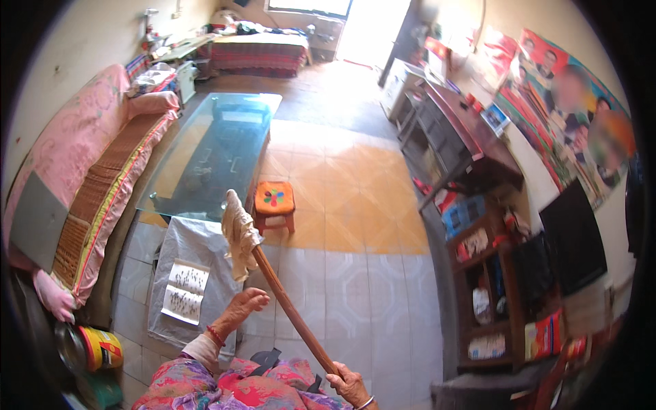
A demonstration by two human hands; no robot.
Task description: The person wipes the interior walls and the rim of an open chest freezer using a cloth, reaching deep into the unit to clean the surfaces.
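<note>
My right hand (351,385), with a bracelet at the wrist, is closed around the lower end of a reddish wooden pole (294,311). The pole slants up and to the left. A cream cloth (238,237) is bunched around its far end, near the corner of the glass-topped table. My left hand (245,305), a red bracelet on its wrist, is raised left of the pole below the cloth, fingers apart and slightly curled, holding nothing. Beneath and left of it, a grey cloth cover (212,287) bears a sheet (185,292) with dark marks.
The glass-topped table (205,154) stands ahead, with a small orange-topped stool (275,200) at its right. A pink-covered sofa (77,138) lines the left wall. Right are a wooden desk (446,128), a shelf unit (484,307) and a television (574,238). Tubs (102,348) stand lower left.
</note>
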